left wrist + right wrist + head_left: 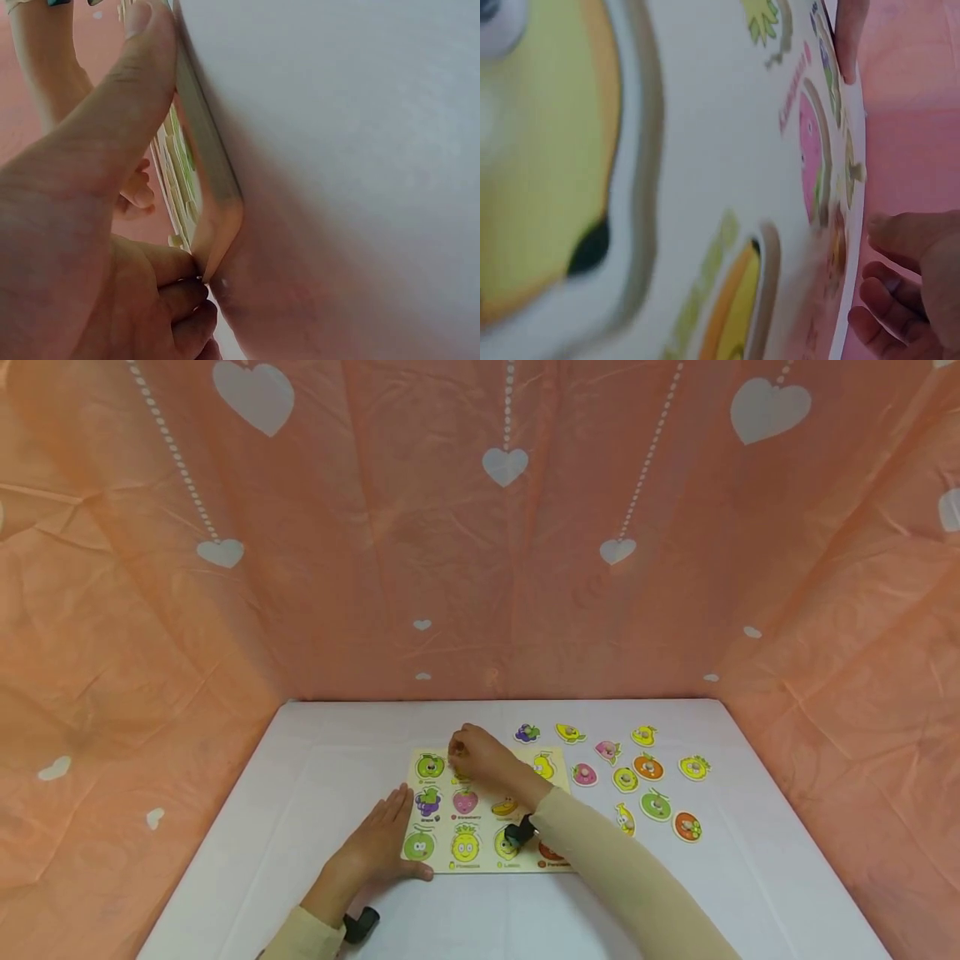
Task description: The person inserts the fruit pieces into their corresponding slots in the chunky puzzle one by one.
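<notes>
- Curtain (135, 635), peach with white hearts, hangs at the left and runs on behind our white desk (300, 768).
- Our left hand (378, 835) spreads around the near left corner of a flat wooden board (480, 867): straight fingers (396, 802) along the side, thumb along the front edge, holding no piece. We judge that this braces the board against sliding.
- The board lies with its fruit pictures upright towards us, probably for easy matching by eye. Its green apple (431, 766), top left, seems to be a seated piece: the right wrist view shows a knob (856, 172) standing up about there.
- Our right hand (483, 756) reaches over the top row, just right of the apple. Its fingers are loosely bent, slightly parted, with no piece visible between them.
- Loose pieces, from grapes (527, 732) to pineapple (695, 767), lie scattered picture-up right of the board, seemingly so that the right hand can reach them and grip their knobs.
</notes>
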`<state>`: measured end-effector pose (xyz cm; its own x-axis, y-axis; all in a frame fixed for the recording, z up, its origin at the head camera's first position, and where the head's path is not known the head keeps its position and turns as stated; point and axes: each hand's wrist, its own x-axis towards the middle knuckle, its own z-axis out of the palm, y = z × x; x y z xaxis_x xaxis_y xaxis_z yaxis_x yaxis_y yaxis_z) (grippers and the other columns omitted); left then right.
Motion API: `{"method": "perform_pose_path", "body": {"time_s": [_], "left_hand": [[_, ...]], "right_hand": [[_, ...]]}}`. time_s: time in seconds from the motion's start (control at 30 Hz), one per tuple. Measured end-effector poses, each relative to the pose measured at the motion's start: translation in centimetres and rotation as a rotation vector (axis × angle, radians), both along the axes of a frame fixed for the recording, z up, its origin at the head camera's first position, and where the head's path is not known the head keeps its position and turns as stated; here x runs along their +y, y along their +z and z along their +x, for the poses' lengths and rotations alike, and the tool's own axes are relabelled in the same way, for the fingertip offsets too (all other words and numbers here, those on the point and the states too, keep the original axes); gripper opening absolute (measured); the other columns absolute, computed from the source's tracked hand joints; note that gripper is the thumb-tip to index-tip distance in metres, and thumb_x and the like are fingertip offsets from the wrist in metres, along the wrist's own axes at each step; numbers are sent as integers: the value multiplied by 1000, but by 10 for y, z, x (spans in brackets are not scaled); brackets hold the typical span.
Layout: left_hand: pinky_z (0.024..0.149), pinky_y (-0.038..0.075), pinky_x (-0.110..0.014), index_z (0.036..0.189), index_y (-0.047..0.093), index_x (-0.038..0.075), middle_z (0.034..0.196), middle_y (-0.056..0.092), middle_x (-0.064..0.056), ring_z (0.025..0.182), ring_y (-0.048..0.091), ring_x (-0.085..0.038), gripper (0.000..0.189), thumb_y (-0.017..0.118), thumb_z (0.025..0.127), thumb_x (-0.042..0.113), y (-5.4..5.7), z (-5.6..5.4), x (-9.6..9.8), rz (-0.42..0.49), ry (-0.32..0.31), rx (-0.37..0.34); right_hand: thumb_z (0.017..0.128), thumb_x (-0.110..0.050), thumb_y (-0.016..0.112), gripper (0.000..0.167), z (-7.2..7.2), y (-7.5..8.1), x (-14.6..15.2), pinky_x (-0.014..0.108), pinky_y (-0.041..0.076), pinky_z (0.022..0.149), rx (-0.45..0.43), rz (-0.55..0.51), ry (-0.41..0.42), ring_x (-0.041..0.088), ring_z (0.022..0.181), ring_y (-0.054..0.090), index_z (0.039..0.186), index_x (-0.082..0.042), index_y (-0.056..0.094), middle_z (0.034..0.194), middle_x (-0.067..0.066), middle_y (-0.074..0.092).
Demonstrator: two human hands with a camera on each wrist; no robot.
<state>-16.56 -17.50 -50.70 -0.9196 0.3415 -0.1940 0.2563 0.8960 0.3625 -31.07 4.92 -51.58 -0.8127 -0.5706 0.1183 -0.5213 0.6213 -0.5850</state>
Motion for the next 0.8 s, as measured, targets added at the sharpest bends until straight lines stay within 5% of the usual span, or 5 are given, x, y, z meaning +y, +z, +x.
{"method": "perform_pose_path", "body": {"time_s": [0.8], "left_hand": [[134, 20, -56, 163, 26, -14, 173, 23, -31, 162, 22, -44, 136, 98, 70, 53, -4, 1, -1, 23, 12, 6]], "right_hand": [[104, -15, 73, 16, -8, 10, 48, 37, 59, 88, 16, -61, -93, 21, 100, 62, 115, -4, 75, 109, 4, 64]]}}
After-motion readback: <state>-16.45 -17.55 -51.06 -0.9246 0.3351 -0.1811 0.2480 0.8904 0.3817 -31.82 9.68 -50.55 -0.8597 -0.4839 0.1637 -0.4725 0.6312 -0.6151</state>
